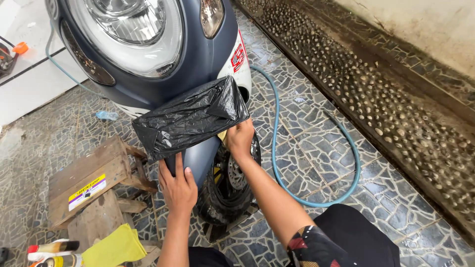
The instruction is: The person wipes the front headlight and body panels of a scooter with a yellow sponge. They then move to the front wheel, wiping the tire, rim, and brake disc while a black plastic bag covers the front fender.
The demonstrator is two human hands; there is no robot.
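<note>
A dark blue scooter (198,54) faces me, its round headlight at the top. A black plastic bag (190,118) is wrapped over the upper part of its front fender (200,158). My left hand (177,187) rests flat against the fender's left side, just under the bag. My right hand (240,139) presses a yellow cloth (223,135) against the fender's right side, below the bag's edge and above the front wheel (227,193). Most of the cloth is hidden by the hand and the bag.
A low wooden stool (86,183) stands at the left, with a yellow cloth (114,247) and squeeze bottles (52,247) by it. A light blue hose (316,163) loops over the tiled floor at the right. A pebbled drain strip (386,94) runs along the wall.
</note>
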